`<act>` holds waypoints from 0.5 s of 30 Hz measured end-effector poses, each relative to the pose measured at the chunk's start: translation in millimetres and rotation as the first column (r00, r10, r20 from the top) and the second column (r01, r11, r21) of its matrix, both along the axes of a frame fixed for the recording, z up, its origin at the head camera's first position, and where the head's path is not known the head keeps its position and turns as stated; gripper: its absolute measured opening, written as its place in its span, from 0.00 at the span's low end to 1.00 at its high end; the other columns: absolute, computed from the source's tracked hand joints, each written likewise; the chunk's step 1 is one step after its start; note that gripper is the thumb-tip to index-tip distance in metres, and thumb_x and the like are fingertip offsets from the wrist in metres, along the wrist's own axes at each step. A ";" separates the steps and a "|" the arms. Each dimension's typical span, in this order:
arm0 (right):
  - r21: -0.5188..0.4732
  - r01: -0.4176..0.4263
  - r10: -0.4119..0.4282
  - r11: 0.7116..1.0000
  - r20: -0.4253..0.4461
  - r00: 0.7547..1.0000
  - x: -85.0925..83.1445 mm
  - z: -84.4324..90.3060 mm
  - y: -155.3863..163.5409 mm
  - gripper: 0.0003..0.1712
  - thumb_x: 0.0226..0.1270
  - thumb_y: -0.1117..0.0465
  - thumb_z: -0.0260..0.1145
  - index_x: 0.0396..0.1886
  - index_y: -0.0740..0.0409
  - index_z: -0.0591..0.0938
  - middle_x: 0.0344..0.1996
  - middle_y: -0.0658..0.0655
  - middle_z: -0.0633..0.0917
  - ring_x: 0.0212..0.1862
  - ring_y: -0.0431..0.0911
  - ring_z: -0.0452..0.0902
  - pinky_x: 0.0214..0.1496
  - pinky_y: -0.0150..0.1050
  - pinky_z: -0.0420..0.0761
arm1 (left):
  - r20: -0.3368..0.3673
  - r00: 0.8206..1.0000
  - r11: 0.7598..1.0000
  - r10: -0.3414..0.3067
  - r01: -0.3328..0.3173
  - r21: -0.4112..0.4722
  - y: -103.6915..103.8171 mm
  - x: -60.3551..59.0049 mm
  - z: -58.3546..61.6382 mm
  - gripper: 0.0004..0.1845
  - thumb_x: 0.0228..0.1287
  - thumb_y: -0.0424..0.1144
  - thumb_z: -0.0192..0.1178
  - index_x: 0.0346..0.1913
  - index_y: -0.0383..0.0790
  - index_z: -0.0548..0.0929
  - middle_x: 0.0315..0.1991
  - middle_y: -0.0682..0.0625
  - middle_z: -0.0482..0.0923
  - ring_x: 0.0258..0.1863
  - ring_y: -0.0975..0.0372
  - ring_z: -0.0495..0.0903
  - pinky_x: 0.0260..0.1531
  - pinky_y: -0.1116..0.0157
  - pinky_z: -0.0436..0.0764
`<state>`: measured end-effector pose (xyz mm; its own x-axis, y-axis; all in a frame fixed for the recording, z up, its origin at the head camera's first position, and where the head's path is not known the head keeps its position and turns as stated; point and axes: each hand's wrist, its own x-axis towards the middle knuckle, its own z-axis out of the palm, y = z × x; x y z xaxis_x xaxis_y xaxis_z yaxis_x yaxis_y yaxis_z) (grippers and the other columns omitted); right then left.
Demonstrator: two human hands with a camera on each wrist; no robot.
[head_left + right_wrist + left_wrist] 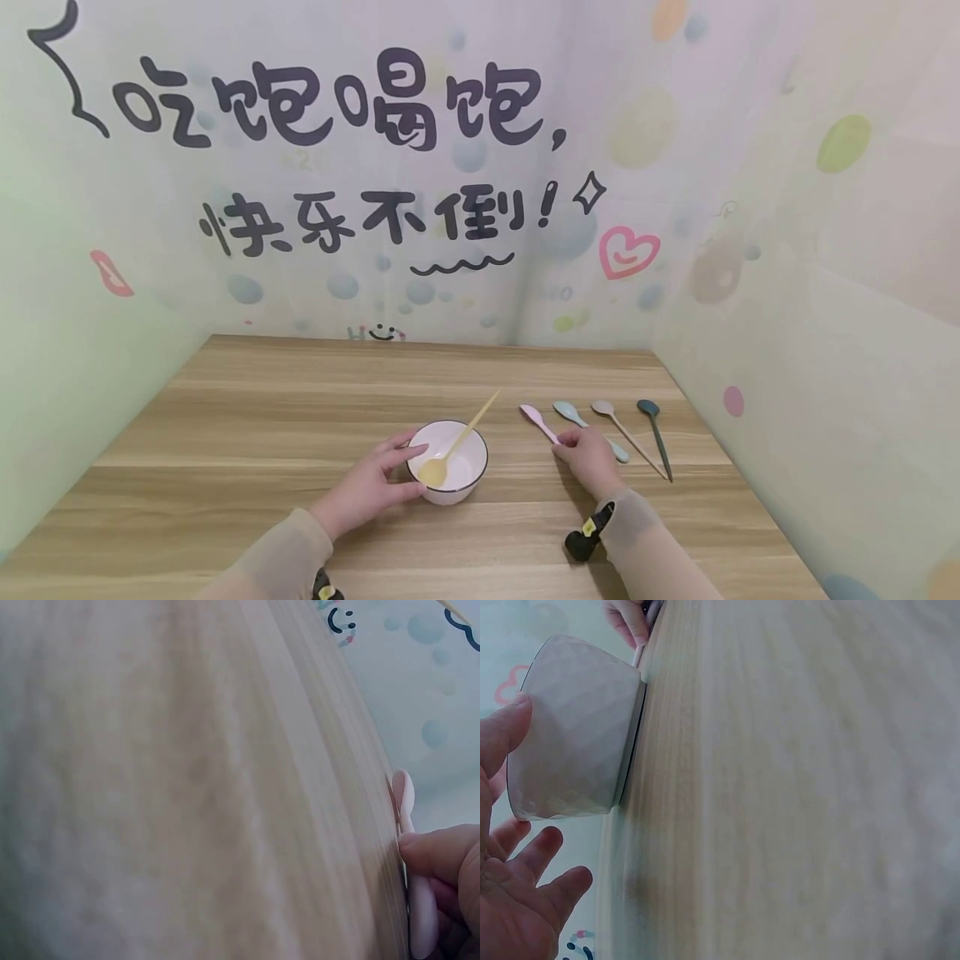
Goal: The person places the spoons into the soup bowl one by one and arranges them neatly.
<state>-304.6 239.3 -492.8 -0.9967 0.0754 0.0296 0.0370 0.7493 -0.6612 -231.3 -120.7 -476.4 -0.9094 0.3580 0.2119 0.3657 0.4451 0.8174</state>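
A white bowl (467, 475) with a dark rim stands on the table, and a yellow spoon (432, 472) leans in it with its handle sticking up past the rim. My left hand (375, 483) holds the bowl at its left side, thumb and fingers spread along the rim. In the left wrist view the bowl's faceted outer wall (577, 727) faces me. To the right, my right hand (588, 458) pinches the handle of a pink spoon (534, 417). The right wrist view shows this pink spoon (424, 919) close to the tabletop, partly hidden by the thumb and fingers.
Right of the pink spoon lie a light blue spoon (570, 412), a beige spoon (621, 427) and a dark green spoon (657, 429), side by side on the wooden table (300, 400). A printed curtain (337, 292) stands behind the table's far edge.
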 end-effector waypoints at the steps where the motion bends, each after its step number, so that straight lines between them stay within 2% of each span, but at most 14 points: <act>1: 0.007 -0.002 0.002 1.000 -0.001 1.000 0.3 0.9 -0.6 0.07 0.61 0.60 0.70 0.37 0.58 0.87 0.34 0.51 0.86 0.36 0.44 0.77 0.36 0.40 0.76 | 0.001 1.000 1.000 0.000 0.000 0.001 0.1 -0.1 -0.1 0.33 0.53 0.47 0.72 0.61 0.38 0.78 0.71 0.41 0.61 0.68 0.40 0.60 0.63 0.42 0.64; 8: -0.002 -0.015 0.015 1.000 -0.022 1.000 2.6 3.7 -2.9 0.07 0.63 0.63 0.65 0.38 0.57 0.88 0.24 0.50 0.81 0.24 0.44 0.70 0.23 0.36 0.70 | -0.013 1.000 1.000 0.007 -0.007 -0.011 -0.6 -0.9 -0.5 0.33 0.52 0.48 0.72 0.61 0.40 0.78 0.70 0.41 0.61 0.68 0.41 0.60 0.63 0.42 0.64; 15: -0.016 0.021 -0.021 1.000 -0.024 0.999 1.7 3.4 -1.0 0.09 0.66 0.62 0.63 0.39 0.59 0.87 0.26 0.51 0.81 0.28 0.45 0.71 0.28 0.36 0.70 | -0.001 1.000 1.000 0.003 -0.003 -0.001 -0.3 -0.6 -1.3 0.33 0.53 0.48 0.72 0.61 0.39 0.78 0.70 0.41 0.61 0.68 0.40 0.60 0.63 0.42 0.64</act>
<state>-302.9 238.3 -489.3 -0.9939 0.0970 0.0521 0.0367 0.7378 -0.6740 -231.8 -121.0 -477.7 -0.9103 0.3552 0.2125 0.3651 0.4471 0.8166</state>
